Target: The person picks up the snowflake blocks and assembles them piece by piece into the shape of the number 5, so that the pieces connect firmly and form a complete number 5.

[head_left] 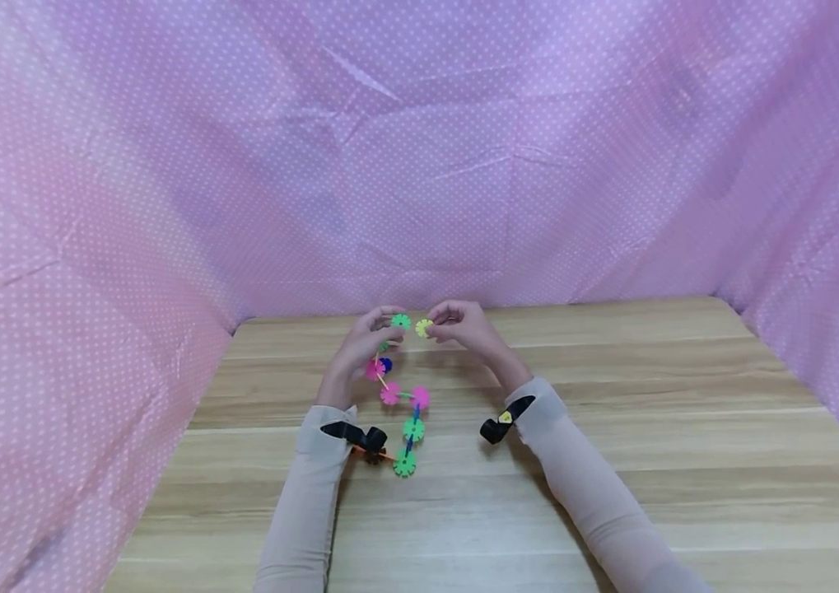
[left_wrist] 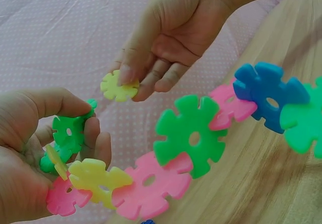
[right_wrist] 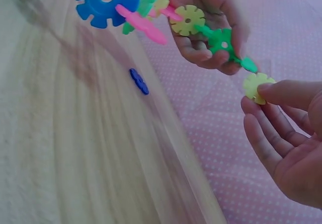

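My left hand (head_left: 360, 344) holds the end of a chain of notched plastic flower discs (left_wrist: 173, 126) in green, pink, yellow and blue. In the left wrist view, a green disc (left_wrist: 62, 129) sits between its thumb and fingers, joined to a further green end disc (left_wrist: 92, 106). Between thumb and forefinger, my right hand (head_left: 469, 329) pinches a single yellow disc (right_wrist: 250, 87). In the head view a small gap parts this yellow disc from the chain's green end. From the left hand the chain winds back toward the left wrist, where the sleeve partly hides it.
A loose dark blue disc (right_wrist: 139, 81) lies on the wooden table (head_left: 612, 395), below the raised chain. Pink dotted cloth (head_left: 463, 206) hangs behind the far edge and along both sides. A small black camera sits on each wrist, the left one (head_left: 375, 439) close to the chain.
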### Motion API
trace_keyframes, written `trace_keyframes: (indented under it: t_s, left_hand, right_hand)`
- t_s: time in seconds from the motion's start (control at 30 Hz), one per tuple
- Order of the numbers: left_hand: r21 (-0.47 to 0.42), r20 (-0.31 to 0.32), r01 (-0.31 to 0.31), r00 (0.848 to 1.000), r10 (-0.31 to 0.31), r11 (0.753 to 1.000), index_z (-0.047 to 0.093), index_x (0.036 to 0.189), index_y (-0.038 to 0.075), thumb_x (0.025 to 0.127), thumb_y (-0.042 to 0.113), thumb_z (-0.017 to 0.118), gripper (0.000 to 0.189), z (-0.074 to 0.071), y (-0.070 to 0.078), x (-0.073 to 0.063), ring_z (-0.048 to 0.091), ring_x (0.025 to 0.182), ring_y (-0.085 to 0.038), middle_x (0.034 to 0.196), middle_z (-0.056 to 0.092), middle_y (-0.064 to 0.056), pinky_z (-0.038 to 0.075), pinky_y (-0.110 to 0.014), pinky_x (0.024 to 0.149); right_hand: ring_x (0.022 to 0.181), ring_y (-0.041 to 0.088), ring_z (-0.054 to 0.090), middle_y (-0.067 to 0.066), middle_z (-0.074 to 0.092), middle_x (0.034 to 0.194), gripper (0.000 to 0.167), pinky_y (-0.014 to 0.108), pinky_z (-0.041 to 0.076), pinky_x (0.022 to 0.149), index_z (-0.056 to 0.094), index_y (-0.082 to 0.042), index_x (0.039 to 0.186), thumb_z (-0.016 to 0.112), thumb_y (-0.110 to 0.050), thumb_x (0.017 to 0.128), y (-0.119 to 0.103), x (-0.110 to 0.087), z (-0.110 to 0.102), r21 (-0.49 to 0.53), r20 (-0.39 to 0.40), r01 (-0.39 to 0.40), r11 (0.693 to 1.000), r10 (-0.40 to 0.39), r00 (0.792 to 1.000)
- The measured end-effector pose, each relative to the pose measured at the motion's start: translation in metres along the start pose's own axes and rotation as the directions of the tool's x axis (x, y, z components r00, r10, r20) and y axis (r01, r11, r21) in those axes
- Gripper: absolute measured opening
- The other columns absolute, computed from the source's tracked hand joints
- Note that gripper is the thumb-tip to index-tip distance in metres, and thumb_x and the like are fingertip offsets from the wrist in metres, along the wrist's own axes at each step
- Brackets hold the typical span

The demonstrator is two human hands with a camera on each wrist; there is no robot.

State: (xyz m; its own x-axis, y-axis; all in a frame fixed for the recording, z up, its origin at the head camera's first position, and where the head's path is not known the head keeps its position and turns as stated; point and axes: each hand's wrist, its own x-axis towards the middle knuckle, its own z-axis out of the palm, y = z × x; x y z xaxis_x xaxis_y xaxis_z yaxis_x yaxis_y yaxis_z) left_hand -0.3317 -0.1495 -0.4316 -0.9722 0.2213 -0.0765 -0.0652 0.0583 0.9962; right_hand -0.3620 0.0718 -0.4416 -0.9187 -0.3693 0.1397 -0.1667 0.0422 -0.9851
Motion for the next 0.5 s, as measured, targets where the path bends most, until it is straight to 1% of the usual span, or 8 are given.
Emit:
trace_keyframes:
  t_s: [0.1,0.13,0.17,0.2,0.27,0.37,0.43,0.5]
  left_hand:
    - [0.006,0.006,0.001,1.000,-0.001,1.000,0.053,0.141,0.006,0.100,0.008,0.061,0.042,0.001,-0.001,-0.001,0.048,0.129,-0.048,0.124,0.058,-0.011,0.045,-0.060,0.112]
    - [0.012,0.010,-0.001,1.000,0.001,1.000,0.052,0.142,0.005,0.100,0.008,0.061,0.043,0.001,-0.002,-0.001,0.048,0.129,-0.048,0.125,0.058,-0.012,0.045,-0.060,0.112]
    - [0.012,0.014,-0.004,1.000,0.004,1.000,0.052,0.142,0.004,0.100,0.009,0.061,0.043,0.002,-0.002,-0.001,0.048,0.129,-0.049,0.127,0.058,-0.016,0.045,-0.061,0.112]
    - [0.018,0.016,-0.007,1.000,0.007,1.000,0.052,0.142,0.004,0.100,0.009,0.061,0.042,0.002,-0.002,-0.002,0.048,0.129,-0.049,0.130,0.057,-0.019,0.045,-0.061,0.111]
    - [0.022,0.022,-0.014,1.000,0.014,1.000,0.051,0.142,0.003,0.101,0.010,0.061,0.043,0.002,-0.001,-0.002,0.047,0.130,-0.050,0.134,0.055,-0.024,0.044,-0.062,0.111]
    - [0.020,0.020,-0.019,1.000,0.018,1.000,0.053,0.140,0.003,0.101,0.010,0.061,0.041,0.002,0.000,-0.003,0.047,0.131,-0.051,0.134,0.055,-0.025,0.044,-0.063,0.111]
    - [0.021,0.018,-0.019,1.000,0.019,1.000,0.053,0.140,0.003,0.101,0.010,0.061,0.041,0.002,0.000,-0.003,0.048,0.130,-0.050,0.132,0.057,-0.022,0.045,-0.062,0.111]
    - [0.019,0.014,-0.018,1.000,0.017,1.000,0.053,0.140,0.003,0.100,0.009,0.061,0.041,0.003,0.001,-0.003,0.048,0.130,-0.050,0.130,0.057,-0.021,0.046,-0.061,0.110]
  right_hand:
    - [0.079,0.020,0.072,0.003,0.071,0.085,0.020,0.045,0.064,0.080,0.068,0.008,0.105,0.075,0.001,0.089,-0.002,-0.002,0.004,-0.030,-0.008,0.047,0.998,-0.047,0.999]
    - [0.078,0.018,0.071,0.003,0.071,0.085,0.019,0.047,0.063,0.080,0.068,0.008,0.104,0.076,0.001,0.089,-0.002,-0.003,0.006,-0.044,-0.013,0.063,0.997,-0.064,0.998]
    - [0.077,0.016,0.070,0.002,0.071,0.085,0.018,0.047,0.063,0.080,0.069,0.008,0.103,0.076,0.000,0.089,-0.003,-0.004,0.007,-0.061,-0.018,0.079,0.995,-0.080,0.997]
    - [0.077,0.013,0.069,0.002,0.071,0.085,0.017,0.045,0.063,0.080,0.070,0.007,0.102,0.076,-0.001,0.089,-0.003,-0.004,0.008,-0.078,-0.025,0.094,0.993,-0.096,0.995]
    - [0.078,0.010,0.067,0.005,0.072,0.087,0.015,0.036,0.063,0.077,0.071,0.005,0.100,0.077,-0.002,0.089,-0.004,-0.006,0.010,-0.110,-0.039,0.119,0.987,-0.124,0.992]
    - [0.081,0.011,0.067,0.012,0.073,0.091,0.013,0.022,0.059,0.072,0.072,0.004,0.098,0.077,-0.003,0.089,-0.006,-0.006,0.013,-0.150,-0.059,0.152,0.977,-0.162,0.985]
    - [0.083,0.012,0.068,0.018,0.074,0.093,0.012,0.020,0.058,0.072,0.073,0.005,0.097,0.077,-0.002,0.088,-0.006,-0.006,0.014,-0.166,-0.069,0.167,0.972,-0.180,0.981]
    - [0.084,0.013,0.068,0.021,0.074,0.095,0.012,0.020,0.058,0.072,0.073,0.006,0.097,0.077,-0.002,0.088,-0.007,-0.006,0.016,-0.178,-0.077,0.176,0.968,-0.192,0.978]
